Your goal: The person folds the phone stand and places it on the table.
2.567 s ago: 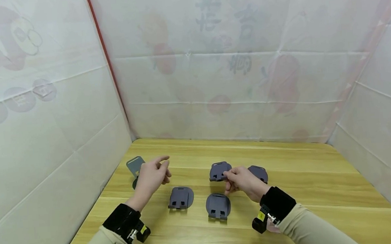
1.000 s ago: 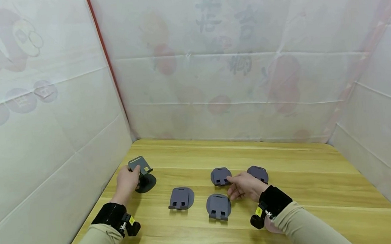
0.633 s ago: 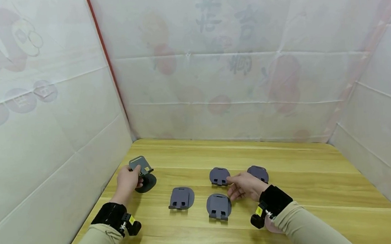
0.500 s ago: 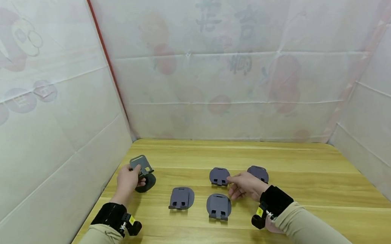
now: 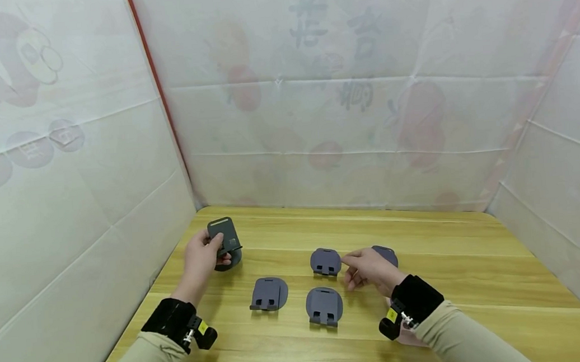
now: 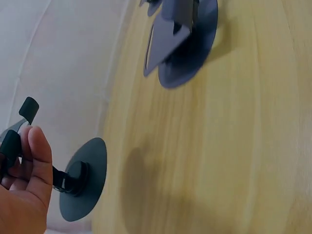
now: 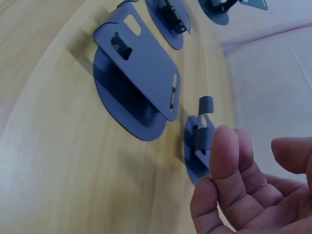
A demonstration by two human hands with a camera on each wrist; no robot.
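Five grey phone stands [image 5: 269,293], apparently.

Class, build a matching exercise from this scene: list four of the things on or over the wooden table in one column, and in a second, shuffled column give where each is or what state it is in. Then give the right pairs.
Column 1
1. left hand
2. right hand
3. upright phone stand
4. nearest folded stand

Column 2
A. lies flat on the table, closest to the person
B. open, index finger pointing at the far middle folded stand
C. stands raised on a round base by the left wall
D. grips the plate of the raised stand

Pairs: 1-D, 2-B, 3-C, 4-A
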